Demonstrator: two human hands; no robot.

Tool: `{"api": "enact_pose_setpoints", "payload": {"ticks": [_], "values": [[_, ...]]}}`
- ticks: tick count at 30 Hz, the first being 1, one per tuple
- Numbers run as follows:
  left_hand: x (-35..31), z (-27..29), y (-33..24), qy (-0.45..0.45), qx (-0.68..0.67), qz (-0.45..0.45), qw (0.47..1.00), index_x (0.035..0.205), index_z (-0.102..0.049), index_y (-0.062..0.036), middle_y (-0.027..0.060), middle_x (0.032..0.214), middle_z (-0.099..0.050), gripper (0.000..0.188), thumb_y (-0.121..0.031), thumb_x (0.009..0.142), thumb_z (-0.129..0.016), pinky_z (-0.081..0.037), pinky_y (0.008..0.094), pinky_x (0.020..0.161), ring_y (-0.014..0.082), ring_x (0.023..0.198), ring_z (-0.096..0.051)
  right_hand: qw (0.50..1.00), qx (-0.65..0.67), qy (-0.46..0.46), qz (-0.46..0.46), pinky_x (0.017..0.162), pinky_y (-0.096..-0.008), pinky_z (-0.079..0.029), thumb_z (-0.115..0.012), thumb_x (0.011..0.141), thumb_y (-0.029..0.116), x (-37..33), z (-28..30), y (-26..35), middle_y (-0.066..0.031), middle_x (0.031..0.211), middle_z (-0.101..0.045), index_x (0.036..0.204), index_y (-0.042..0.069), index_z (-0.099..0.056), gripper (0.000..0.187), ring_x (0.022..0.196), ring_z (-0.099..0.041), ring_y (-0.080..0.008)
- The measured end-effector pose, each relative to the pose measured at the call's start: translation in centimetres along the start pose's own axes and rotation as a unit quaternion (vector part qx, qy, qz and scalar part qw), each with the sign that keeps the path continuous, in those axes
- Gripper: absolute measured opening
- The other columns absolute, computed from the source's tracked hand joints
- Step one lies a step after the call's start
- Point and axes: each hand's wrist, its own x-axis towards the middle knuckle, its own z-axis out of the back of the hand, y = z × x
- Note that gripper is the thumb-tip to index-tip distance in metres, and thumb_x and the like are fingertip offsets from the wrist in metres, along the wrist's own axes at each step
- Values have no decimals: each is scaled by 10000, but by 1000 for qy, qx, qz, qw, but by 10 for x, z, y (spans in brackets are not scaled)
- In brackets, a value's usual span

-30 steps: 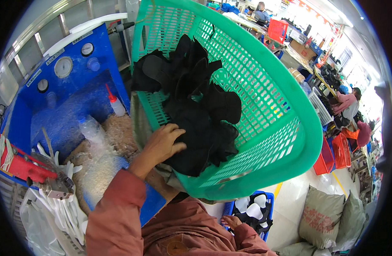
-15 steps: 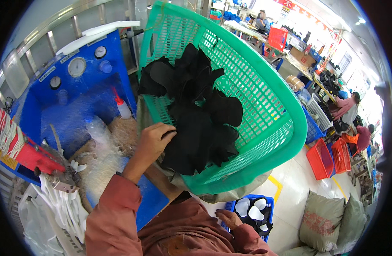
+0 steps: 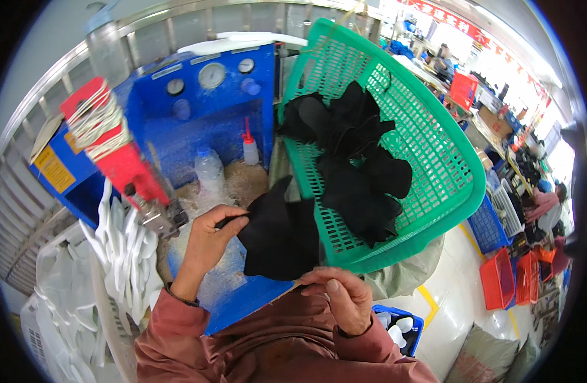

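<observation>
A dark, soft-looking black cut piece [image 3: 281, 236] hangs between my hands, above the front of the blue work surface. My left hand [image 3: 210, 241] pinches its left edge between thumb and fingers. At its lower right corner is my right hand [image 3: 343, 297], thumb apart from the loosely bent fingers, with fingertips at the edge of the piece. More black pieces [image 3: 360, 185] lie heaped in the green perforated basket [image 3: 427, 153] to the right.
Behind my left hand stands a blue machine [image 3: 198, 115] with gauges, a clear bottle [image 3: 209, 172] and a red-tipped bottle [image 3: 250, 150]. A red cord-wrapped arm [image 3: 114, 147] and white shaped pieces [image 3: 124, 249] are at left. A blue crate [image 3: 415, 329] sits low right.
My left hand has drawn a black piece out of the green basket, toward me. My right hand has risen from beside the blue crate to that piece. The view has shifted left.
</observation>
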Motion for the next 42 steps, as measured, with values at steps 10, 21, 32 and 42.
{"api": "enact_pose_setpoints", "payload": {"ticks": [10,21,32,42], "values": [[-56,22,15,82,-88,55,991,1070,-747,-11,16,989,-739,136,-34,937,-734,-514,238,792,68,907,-628,987,66,-2,-143,1010,-356,-528,-451,1104,189,6,-19,-66,-152,1320,-624,1354,-40,-578,362,1266,-595,-222],[-65,10,17,238,69,-38,968,1069,-716,-24,84,1048,-724,149,-76,931,-698,-528,318,857,194,969,-681,978,109,-27,-174,829,-264,-510,-487,1096,228,2,-13,-120,-47,1179,-655,1340,-16,-609,366,1009,-604,-100],[-71,18,14,288,89,14,953,1087,-700,-23,129,1015,-723,193,-160,954,-672,-533,360,851,251,963,-692,973,9,138,-184,833,-296,-520,-569,1014,134,26,-41,-63,-52,1261,-636,1472,2,-498,482,1009,-628,-157],[-118,-4,35,243,55,-87,964,1053,-675,-3,170,1025,-644,179,-145,954,-630,-516,428,857,372,992,-646,887,311,144,-309,1038,-363,-495,-418,1075,543,10,-31,-110,-132,1367,-593,1424,18,-525,639,1223,-595,-261]]}}
